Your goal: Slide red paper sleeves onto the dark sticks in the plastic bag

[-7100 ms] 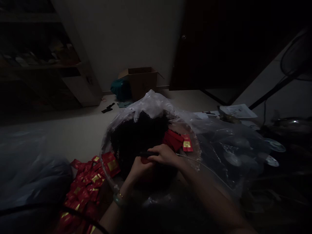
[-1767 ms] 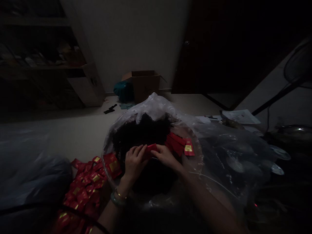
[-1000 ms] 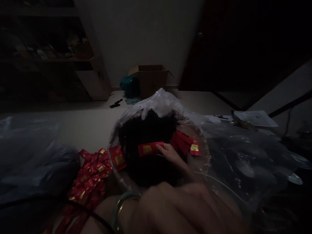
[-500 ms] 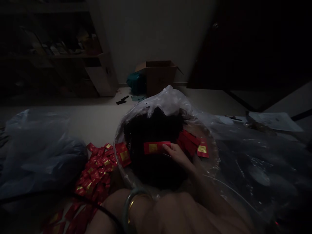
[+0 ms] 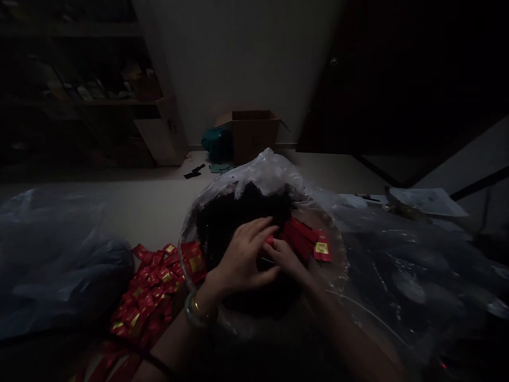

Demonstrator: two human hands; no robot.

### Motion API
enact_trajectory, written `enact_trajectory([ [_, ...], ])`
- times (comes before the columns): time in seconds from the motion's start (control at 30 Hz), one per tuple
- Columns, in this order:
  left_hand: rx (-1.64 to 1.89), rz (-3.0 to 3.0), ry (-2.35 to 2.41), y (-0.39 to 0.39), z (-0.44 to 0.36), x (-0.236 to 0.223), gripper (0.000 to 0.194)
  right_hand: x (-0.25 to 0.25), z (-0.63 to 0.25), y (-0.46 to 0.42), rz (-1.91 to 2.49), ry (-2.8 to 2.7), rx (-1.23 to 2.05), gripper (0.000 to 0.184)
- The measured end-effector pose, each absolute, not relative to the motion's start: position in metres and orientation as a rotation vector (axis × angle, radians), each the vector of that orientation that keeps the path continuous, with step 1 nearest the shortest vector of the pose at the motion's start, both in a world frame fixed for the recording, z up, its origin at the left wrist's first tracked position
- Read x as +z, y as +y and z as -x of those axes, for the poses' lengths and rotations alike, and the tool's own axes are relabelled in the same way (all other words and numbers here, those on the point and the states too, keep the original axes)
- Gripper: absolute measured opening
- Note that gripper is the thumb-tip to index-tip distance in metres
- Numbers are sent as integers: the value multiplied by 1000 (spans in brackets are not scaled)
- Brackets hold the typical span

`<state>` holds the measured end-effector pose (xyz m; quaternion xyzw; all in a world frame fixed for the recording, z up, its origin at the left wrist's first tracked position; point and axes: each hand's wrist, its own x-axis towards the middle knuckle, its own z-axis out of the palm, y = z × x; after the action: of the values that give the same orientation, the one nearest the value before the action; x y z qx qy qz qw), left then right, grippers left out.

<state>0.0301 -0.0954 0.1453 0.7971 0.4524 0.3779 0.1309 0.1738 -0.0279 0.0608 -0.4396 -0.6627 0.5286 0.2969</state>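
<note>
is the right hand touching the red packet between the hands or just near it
Touching: the head view shows the right hand pinching the visible bit of the red packet; the left hand hides the rest.

In our right hand [image 5: 287,260] we hold a red packet [image 5: 271,240]. Our left hand [image 5: 242,260] partly hides it, above a dark heap [image 5: 234,207].

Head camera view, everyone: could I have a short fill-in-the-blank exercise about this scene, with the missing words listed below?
1. The small packet gripped by the right hand is coloured ____.
2. The pale green bangle is worn on the ____ wrist.
3. The top of the cardboard box is ____.

Missing words: red; left; open.
</note>
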Motion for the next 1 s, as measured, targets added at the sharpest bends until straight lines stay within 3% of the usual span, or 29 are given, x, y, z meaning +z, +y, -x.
enact_trajectory([
  [0.07, 1016, -2411, 1556, -73, -23, 108, 64, 61, -173, -26, 1126, -1768, 1412, 33],
  [0.17, 1042, -2462, 1622, -60, -14, 54, 46, 60, -169, -24, 1126, -1725, 1384, 29],
  [0.27, 1238, -2431, 1650, -58, -10, 28, 42, 56, -165, -20, 1169, -1636, 1426, 28],
  [0.57, 1306, -2394, 1697, -57, 1, 20, 37, 52, -160, -20, 1002, -1527, 1800, 50],
  [0.67, 1254, -2444, 1663, -59, 5, 17, 30, 54, -157, -25, 994, -1605, 1779, 44],
  [0.83, 1211, -2472, 1685, -57, 8, 11, 43, 58, -156, -24, 1068, -1683, 1584, 28],
  [1.0, 1050, -2392, 1790, -61, 7, 12, 54, 58, -151, -25, 1134, -1795, 1556, 29],
])
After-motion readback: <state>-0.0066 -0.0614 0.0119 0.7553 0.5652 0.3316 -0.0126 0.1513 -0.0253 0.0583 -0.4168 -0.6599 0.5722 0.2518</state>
